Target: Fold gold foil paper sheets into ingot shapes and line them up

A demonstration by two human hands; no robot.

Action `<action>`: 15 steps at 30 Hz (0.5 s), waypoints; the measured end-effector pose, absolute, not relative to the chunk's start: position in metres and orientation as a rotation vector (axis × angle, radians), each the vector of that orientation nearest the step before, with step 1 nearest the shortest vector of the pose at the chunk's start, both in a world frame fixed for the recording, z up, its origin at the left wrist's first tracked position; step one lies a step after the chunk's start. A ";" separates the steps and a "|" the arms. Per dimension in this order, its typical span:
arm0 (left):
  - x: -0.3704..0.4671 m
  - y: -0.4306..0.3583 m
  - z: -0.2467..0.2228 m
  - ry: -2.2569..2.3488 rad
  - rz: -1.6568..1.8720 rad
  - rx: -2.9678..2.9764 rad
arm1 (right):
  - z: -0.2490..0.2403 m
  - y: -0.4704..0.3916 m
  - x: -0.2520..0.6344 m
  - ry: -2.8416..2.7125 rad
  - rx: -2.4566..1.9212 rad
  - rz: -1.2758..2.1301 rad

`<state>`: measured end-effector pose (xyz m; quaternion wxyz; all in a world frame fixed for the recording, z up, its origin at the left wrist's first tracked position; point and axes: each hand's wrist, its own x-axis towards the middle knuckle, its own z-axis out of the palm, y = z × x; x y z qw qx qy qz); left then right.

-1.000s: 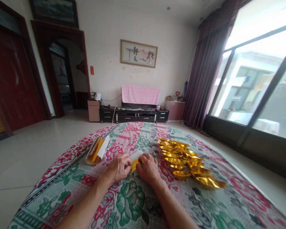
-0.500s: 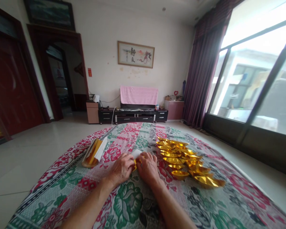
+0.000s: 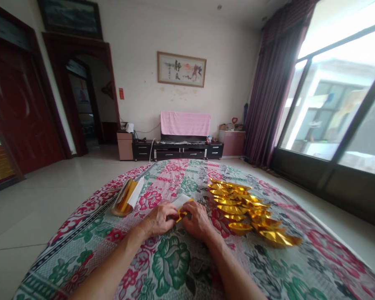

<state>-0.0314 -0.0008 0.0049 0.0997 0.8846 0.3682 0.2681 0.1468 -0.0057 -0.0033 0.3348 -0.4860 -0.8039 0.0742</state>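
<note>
Fingers (image 3: 169, 208) tight on gold paper (image 3: 181, 215), flowered tablecloth (image 3: 171, 262) beneath, pale wall (image 3: 133, 50), purple curtain (image 3: 268, 91) beyond.

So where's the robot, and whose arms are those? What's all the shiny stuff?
There's no robot here! These are a person's own bare arms. The camera sits on that person's head, looking forward and down, so you see what they would see. Every picture comes from that one camera.

The table wears a flowery tablecloth. The left hand and the right hand hold a small piece of gold and white paper between them. The shiny pile on the right is gold boat shapes. Over on the left lies a curled bundle of white and gold sheets.
</note>
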 end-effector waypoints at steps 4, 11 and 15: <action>-0.031 0.001 0.001 1.108 0.842 2.625 | -0.003 -0.004 0.150 -2.120 -1.237 0.231; -0.031 0.000 -0.003 1.118 0.980 2.556 | -0.006 -0.004 0.149 -2.117 -1.196 0.207; -0.033 -0.003 0.000 1.139 0.988 2.490 | -0.009 -0.004 0.148 -2.121 -1.191 0.155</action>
